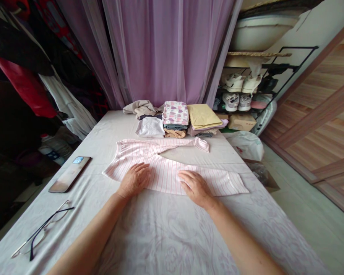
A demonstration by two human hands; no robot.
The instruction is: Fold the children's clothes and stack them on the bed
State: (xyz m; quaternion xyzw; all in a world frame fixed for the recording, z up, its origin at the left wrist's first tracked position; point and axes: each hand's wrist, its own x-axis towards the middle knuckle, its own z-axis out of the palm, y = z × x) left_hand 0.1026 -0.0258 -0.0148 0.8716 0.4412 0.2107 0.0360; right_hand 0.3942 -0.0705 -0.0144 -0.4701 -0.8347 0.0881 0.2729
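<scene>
A pair of pink-and-white striped trousers [166, 172] lies spread on the cloth-covered table [172, 236], waist to the left and both legs pointing right. The far leg is narrow and bunched, with its cuff turned at the end; the near leg lies flatter. My left hand [135, 178] rests flat on the near side by the waist, fingers stretched out. Lower on the same leg, my right hand [195, 187] lies palm down with its fingers extended and slightly bent. Neither hand grips the fabric.
Folded clothes stand behind the trousers: a heart-print stack [176, 113], a yellow piece [205, 115], a white one [150, 126] and a crumpled beige garment [141, 108]. To the left are a phone [70, 174] and eyeglasses [43, 229]. A shoe rack [272, 93] stands beyond the right edge.
</scene>
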